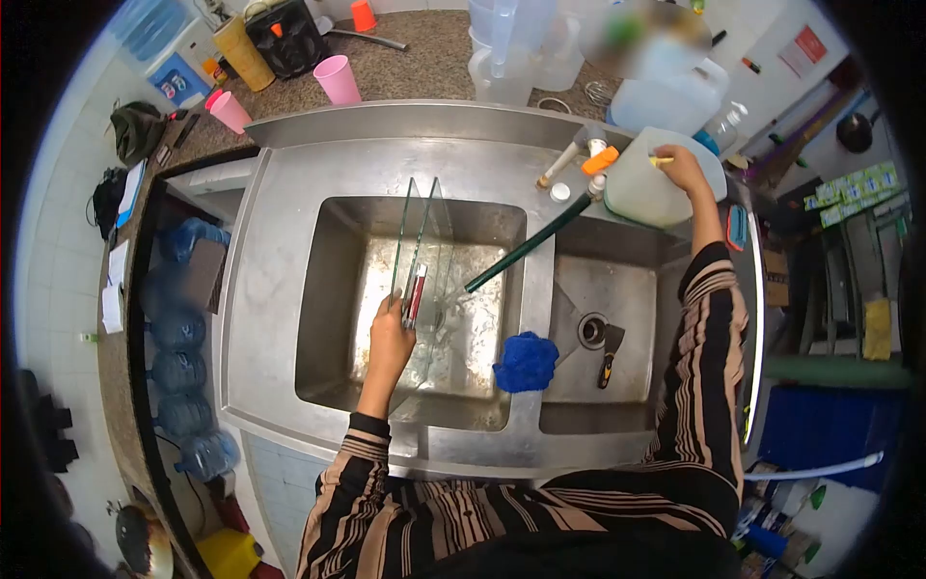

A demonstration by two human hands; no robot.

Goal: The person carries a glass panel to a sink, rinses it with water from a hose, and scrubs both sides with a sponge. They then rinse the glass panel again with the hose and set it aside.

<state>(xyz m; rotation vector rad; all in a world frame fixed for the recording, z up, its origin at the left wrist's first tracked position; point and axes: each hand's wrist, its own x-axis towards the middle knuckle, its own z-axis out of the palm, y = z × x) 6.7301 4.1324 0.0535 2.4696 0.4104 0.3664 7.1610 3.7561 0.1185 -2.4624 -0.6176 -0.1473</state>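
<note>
My left hand [391, 338] is closed on the lower end of a clear glass piece [421, 227]. Two greenish upright edges show on it, and a red and white strip [415, 297] lies beside my fingers. The glass stands over the left sink basin [333, 357]. My right hand [683, 172] is at the top of a large translucent plastic jug [641, 188], pinching a small yellow piece [661, 161] whose kind I cannot make out. From the tap [598, 162], with its orange handle, a green hose [531, 243] slants into the left basin.
A blue cloth [526, 362] lies over the divider between basins. In the right basin [603, 417], a black-handled scraper-like tool [609, 357] lies by the drain [592, 331]. Pink cups [337, 79] and plastic pitchers [502, 58] stand on the back counter. Several water bottles [183, 372] are stored at left.
</note>
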